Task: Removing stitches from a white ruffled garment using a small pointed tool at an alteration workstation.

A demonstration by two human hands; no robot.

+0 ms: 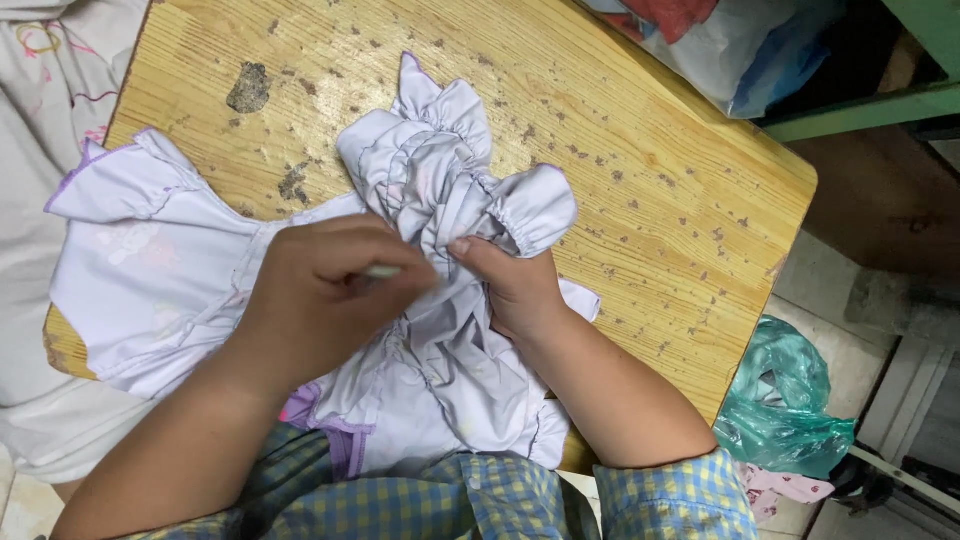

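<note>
I'm seeing both hands working a pale lilac cotton garment with gathered ruffled sleeves [440, 190], lying bunched mid-bench on the worn yellow wooden bench [640, 170]. My left hand [320, 300] is closing on the cloth, pinching a thin pale stick-like item, too small to identify. My right hand [510, 285] is gripping the gathered fabric, thumb on top. A teal plastic bag [785, 405] is sitting on the floor to the right.

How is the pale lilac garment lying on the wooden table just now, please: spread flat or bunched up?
Bunched up: the pale lilac garment is gathered into crumpled folds between the left hand and right hand, one sleeve lying flat.
</note>
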